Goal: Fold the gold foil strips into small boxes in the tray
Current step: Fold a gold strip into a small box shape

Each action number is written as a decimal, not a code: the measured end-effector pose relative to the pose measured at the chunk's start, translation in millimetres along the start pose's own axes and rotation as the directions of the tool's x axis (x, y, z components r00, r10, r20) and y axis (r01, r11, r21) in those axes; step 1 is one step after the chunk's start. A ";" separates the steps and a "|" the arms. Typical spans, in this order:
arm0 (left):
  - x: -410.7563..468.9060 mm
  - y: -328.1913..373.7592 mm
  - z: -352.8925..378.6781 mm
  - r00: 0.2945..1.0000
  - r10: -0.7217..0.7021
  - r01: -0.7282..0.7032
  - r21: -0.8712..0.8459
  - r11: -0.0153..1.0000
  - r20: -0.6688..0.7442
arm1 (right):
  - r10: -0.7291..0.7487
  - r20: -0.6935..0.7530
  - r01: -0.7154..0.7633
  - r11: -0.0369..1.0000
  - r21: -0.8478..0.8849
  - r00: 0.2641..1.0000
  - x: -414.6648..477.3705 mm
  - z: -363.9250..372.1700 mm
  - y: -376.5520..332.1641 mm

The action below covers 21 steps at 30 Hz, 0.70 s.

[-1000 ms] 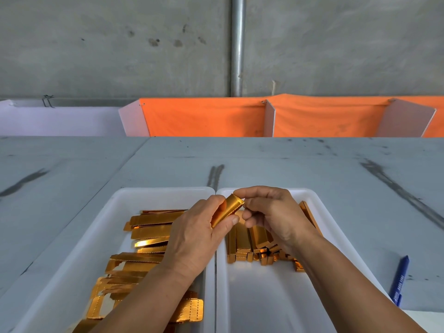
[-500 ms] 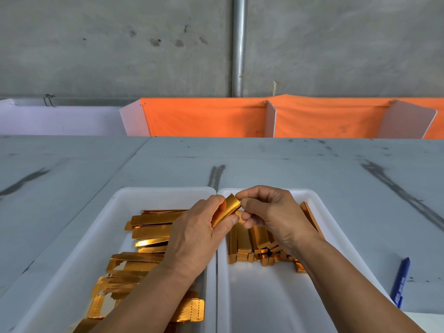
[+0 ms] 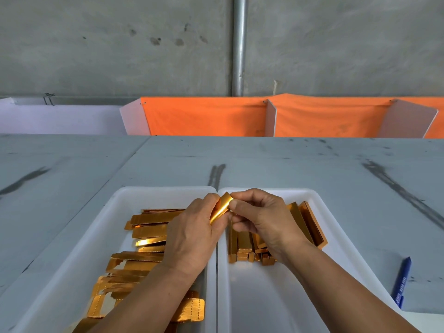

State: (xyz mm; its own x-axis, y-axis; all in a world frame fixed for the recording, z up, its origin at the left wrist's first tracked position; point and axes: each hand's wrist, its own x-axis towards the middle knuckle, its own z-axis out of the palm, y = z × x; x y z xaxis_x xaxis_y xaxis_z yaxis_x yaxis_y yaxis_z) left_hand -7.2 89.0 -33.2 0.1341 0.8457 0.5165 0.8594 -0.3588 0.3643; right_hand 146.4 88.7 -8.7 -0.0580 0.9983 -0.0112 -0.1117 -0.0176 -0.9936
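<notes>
Between fingers [image 3: 241,195] — seemingly pinched — sits the foil strip [image 3: 221,208].

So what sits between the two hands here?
A gold foil strip, gripped by the left hand and pinched by the right hand; the head view shows it.

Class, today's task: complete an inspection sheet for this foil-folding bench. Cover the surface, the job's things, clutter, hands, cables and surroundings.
Surface: grey table, with dark streaks.
Job's things: left tray holds flat gold strips; right tray holds folded boxes at its far end; one gold piece is held above where the trays meet.
Clutter: blue pen on the table, right of the right tray.
Grippers: left hand and right hand both pinch the gold piece.
Cables: nothing seen.
Surroundings: concrete wall, metal pipe, orange cloth with white dividers behind the table.
</notes>
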 end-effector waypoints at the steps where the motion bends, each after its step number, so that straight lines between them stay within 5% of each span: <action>1: 0.3 0.6 0.2 1.000 0.007 -0.007 0.015 1.000 0.000 | 0.008 -0.011 -0.008 1.000 -0.004 1.000 0.4 0.4 0.5; 21: -0.5 0.9 2.5 0.998 0.063 -0.062 0.078 0.995 -0.007 | 0.032 -0.098 -0.032 0.999 0.003 0.995 4.4 0.8 6.2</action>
State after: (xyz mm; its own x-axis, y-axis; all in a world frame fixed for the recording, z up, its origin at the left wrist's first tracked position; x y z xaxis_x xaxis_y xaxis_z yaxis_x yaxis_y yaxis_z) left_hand -5.2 89.2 -35.1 0.1846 0.8184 0.5441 0.8854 -0.3788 0.2694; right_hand 144.7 92.9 -14.9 0.0358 0.9979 -0.0541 -0.1125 -0.0498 -0.9924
